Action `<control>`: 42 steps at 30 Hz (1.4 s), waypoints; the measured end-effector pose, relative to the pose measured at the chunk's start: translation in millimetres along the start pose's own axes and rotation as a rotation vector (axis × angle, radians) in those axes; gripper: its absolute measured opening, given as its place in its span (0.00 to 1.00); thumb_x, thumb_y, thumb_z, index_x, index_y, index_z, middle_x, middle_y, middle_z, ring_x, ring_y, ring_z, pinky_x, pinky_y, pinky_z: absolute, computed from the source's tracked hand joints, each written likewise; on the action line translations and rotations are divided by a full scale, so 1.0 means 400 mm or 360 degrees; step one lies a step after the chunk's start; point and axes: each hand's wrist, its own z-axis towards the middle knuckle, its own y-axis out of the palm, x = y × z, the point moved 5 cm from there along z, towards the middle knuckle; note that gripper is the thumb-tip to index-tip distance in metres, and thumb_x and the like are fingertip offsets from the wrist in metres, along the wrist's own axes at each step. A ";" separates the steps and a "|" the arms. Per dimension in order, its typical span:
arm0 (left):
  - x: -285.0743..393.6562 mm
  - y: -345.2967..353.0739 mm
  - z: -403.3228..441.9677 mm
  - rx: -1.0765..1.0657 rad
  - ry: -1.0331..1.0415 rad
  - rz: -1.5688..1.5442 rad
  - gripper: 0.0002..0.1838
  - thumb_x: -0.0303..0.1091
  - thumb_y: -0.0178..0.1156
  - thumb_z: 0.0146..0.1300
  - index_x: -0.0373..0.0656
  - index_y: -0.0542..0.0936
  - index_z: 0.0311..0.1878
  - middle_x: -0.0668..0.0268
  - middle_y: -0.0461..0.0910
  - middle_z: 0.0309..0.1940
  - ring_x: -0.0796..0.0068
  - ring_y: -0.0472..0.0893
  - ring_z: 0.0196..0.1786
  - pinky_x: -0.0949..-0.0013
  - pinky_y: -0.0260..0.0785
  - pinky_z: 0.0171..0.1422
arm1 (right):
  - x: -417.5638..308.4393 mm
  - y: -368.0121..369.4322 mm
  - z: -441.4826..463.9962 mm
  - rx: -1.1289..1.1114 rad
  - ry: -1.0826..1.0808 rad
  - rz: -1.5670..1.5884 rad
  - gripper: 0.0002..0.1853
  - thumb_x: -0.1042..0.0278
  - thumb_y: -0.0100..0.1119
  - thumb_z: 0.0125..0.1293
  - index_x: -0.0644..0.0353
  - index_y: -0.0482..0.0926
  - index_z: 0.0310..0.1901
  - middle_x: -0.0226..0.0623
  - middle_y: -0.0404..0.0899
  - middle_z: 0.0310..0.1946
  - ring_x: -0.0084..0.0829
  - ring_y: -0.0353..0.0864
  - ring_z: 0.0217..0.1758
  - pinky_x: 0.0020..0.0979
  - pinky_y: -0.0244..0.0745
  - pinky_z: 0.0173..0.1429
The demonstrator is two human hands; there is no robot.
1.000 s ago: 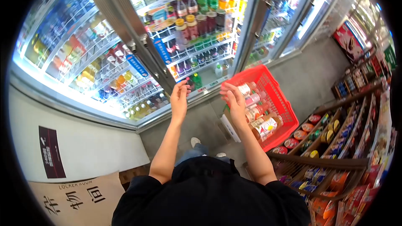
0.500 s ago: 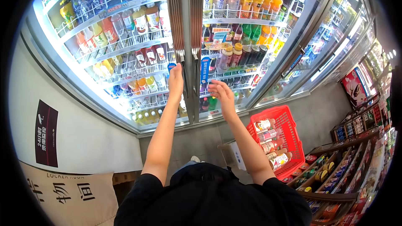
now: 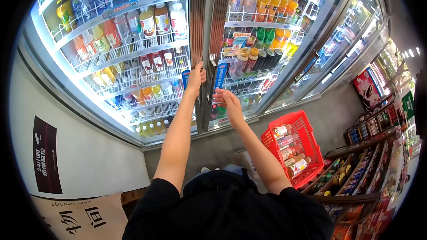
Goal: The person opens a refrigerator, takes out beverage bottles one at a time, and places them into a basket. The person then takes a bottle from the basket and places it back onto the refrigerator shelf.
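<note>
My left hand (image 3: 195, 80) is wrapped around the door handle (image 3: 198, 58) on the left glass door of a lit drinks fridge. A blue label (image 3: 186, 79) shows just beside that hand. My right hand (image 3: 229, 103) hangs in front of the right door, with nothing in it and its fingers loosely bent and apart. Close to it is a tall blue sticker (image 3: 221, 74) on that door. Behind the glass, shelves of bottles are lit up, among them orange drinks (image 3: 263, 3) and a white bottle (image 3: 178, 20).
On the floor to my right, a red basket (image 3: 311, 138) holds several bottles (image 3: 291, 152). Further right are snack shelves (image 3: 356, 182). A white panel with a dark sign (image 3: 46, 155) stands on the left, and a cloth with large characters (image 3: 84, 218) hangs below it.
My left hand has closed its fingers around the handle, where it was flatter before. My right hand has shifted slightly left and down. The view has turned a little.
</note>
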 end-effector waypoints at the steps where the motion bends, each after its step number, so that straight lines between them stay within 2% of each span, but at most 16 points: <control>1: 0.003 0.004 -0.003 -0.0011 0.0000 -0.0004 0.27 0.55 0.49 0.70 0.53 0.59 0.17 0.76 0.56 0.13 0.81 0.57 0.16 0.73 0.51 0.25 | 0.013 0.004 -0.003 -0.0037 0.0062 0.0009 0.20 0.57 0.43 0.79 0.63 0.76 0.60 0.36 0.83 0.47 0.24 0.81 0.47 0.27 0.75 0.53; 6: -0.012 0.002 -0.013 0.0325 0.0066 0.0141 0.25 0.55 0.50 0.68 0.53 0.60 0.18 0.77 0.55 0.13 0.82 0.55 0.15 0.73 0.49 0.23 | -0.003 -0.017 -0.069 0.0005 0.0152 0.0004 0.21 0.55 0.41 0.79 0.63 0.76 0.59 0.36 0.83 0.46 0.25 0.81 0.46 0.27 0.75 0.51; 7: -0.011 0.002 -0.014 0.0340 0.0108 0.0110 0.27 0.57 0.52 0.67 0.52 0.63 0.15 0.76 0.59 0.12 0.80 0.60 0.15 0.70 0.49 0.22 | -0.019 -0.023 -0.086 0.0025 0.0105 -0.0023 0.21 0.55 0.42 0.79 0.62 0.76 0.58 0.37 0.83 0.47 0.25 0.81 0.46 0.26 0.74 0.51; 10: -0.015 0.006 -0.021 0.0475 0.0135 0.0129 0.28 0.57 0.52 0.66 0.51 0.65 0.15 0.76 0.60 0.12 0.80 0.61 0.15 0.69 0.50 0.22 | -0.070 -0.047 -0.124 0.0042 0.0069 0.0010 0.21 0.54 0.42 0.79 0.62 0.76 0.58 0.37 0.83 0.47 0.25 0.81 0.47 0.26 0.74 0.51; 15: -0.034 0.021 -0.073 0.0488 0.0109 0.0116 0.28 0.55 0.52 0.68 0.50 0.64 0.15 0.76 0.60 0.12 0.80 0.60 0.14 0.70 0.48 0.22 | -0.108 -0.110 -0.150 0.0031 0.0013 0.0033 0.20 0.56 0.42 0.79 0.61 0.76 0.59 0.38 0.83 0.47 0.26 0.81 0.48 0.27 0.74 0.52; 20: -0.052 0.044 -0.224 0.0445 0.0179 0.0103 0.27 0.52 0.51 0.69 0.52 0.61 0.14 0.77 0.57 0.11 0.81 0.57 0.14 0.72 0.46 0.21 | -0.115 -0.136 -0.170 -0.0042 -0.0015 0.0076 0.19 0.56 0.43 0.79 0.61 0.76 0.58 0.36 0.83 0.47 0.25 0.81 0.47 0.26 0.74 0.51; 22: -0.051 0.056 -0.297 0.0445 0.0161 0.0113 0.28 0.52 0.50 0.70 0.52 0.60 0.14 0.76 0.57 0.11 0.81 0.57 0.15 0.72 0.49 0.23 | -0.124 -0.139 -0.187 -0.0098 -0.0023 0.0059 0.20 0.55 0.44 0.79 0.61 0.77 0.58 0.36 0.83 0.47 0.24 0.81 0.47 0.26 0.74 0.51; 24: -0.053 0.071 -0.366 0.0418 0.0179 0.0250 0.24 0.52 0.47 0.71 0.53 0.59 0.19 0.77 0.54 0.13 0.82 0.57 0.16 0.72 0.52 0.26 | -0.137 -0.138 -0.212 -0.0132 -0.0066 0.0075 0.19 0.57 0.44 0.79 0.61 0.78 0.57 0.35 0.83 0.45 0.22 0.80 0.45 0.24 0.74 0.48; 25: -0.056 0.072 -0.399 0.0388 0.0168 0.0254 0.23 0.52 0.48 0.71 0.52 0.61 0.20 0.77 0.55 0.14 0.82 0.58 0.18 0.72 0.55 0.28 | -0.145 -0.139 -0.229 -0.0141 -0.0109 0.0083 0.18 0.58 0.45 0.78 0.61 0.78 0.56 0.34 0.84 0.44 0.20 0.80 0.42 0.22 0.74 0.45; 32: -0.061 0.081 -0.691 0.0570 0.0212 0.0217 0.20 0.51 0.50 0.70 0.50 0.66 0.25 0.75 0.61 0.17 0.81 0.62 0.22 0.72 0.58 0.32 | -0.164 -0.144 -0.328 -0.0217 -0.0097 0.0189 0.17 0.60 0.45 0.78 0.61 0.78 0.56 0.33 0.84 0.44 0.21 0.80 0.43 0.24 0.74 0.48; 34: -0.066 0.064 -0.796 0.0760 0.0279 0.0239 0.18 0.49 0.55 0.69 0.46 0.75 0.30 0.72 0.68 0.20 0.78 0.68 0.26 0.72 0.63 0.38 | -0.161 -0.141 -0.354 -0.0244 -0.0090 0.0213 0.17 0.60 0.45 0.78 0.60 0.78 0.56 0.33 0.84 0.44 0.21 0.80 0.44 0.24 0.74 0.48; 36: -0.031 0.081 -0.938 0.1245 0.0425 0.0731 0.14 0.44 0.60 0.68 0.41 0.77 0.36 0.70 0.71 0.24 0.75 0.70 0.29 0.70 0.66 0.42 | -0.160 -0.135 -0.386 -0.0278 -0.0077 0.0235 0.17 0.60 0.45 0.78 0.60 0.78 0.56 0.34 0.84 0.44 0.22 0.80 0.45 0.24 0.74 0.48; 38: 0.018 0.135 -1.058 0.1879 0.1314 0.1401 0.13 0.40 0.64 0.66 0.38 0.77 0.41 0.68 0.74 0.31 0.75 0.71 0.33 0.68 0.67 0.46 | -0.168 -0.127 -0.418 -0.0285 -0.0065 0.0206 0.17 0.60 0.44 0.78 0.60 0.78 0.56 0.34 0.84 0.44 0.22 0.80 0.45 0.25 0.74 0.49; 39: 0.040 0.168 -1.103 0.2043 0.1502 0.1565 0.11 0.33 0.63 0.65 0.38 0.76 0.44 0.68 0.74 0.31 0.73 0.72 0.33 0.65 0.68 0.42 | -0.174 -0.122 -0.433 -0.0302 -0.0056 0.0188 0.17 0.61 0.44 0.78 0.61 0.78 0.56 0.35 0.84 0.44 0.23 0.80 0.45 0.26 0.74 0.50; 40: 0.063 0.204 -1.131 0.2060 0.1504 0.1563 0.11 0.33 0.63 0.65 0.38 0.76 0.44 0.68 0.74 0.31 0.73 0.72 0.33 0.65 0.68 0.42 | -0.176 -0.118 -0.443 -0.0318 -0.0057 0.0188 0.17 0.61 0.44 0.78 0.61 0.78 0.56 0.35 0.84 0.44 0.23 0.80 0.45 0.26 0.74 0.50; 42: 0.092 0.257 -1.153 0.1715 0.1527 0.1050 0.08 0.32 0.63 0.65 0.38 0.77 0.41 0.67 0.75 0.30 0.72 0.72 0.33 0.66 0.68 0.40 | -0.183 -0.110 -0.459 -0.0345 -0.0069 0.0172 0.17 0.61 0.44 0.78 0.61 0.78 0.57 0.36 0.83 0.45 0.24 0.80 0.45 0.26 0.74 0.50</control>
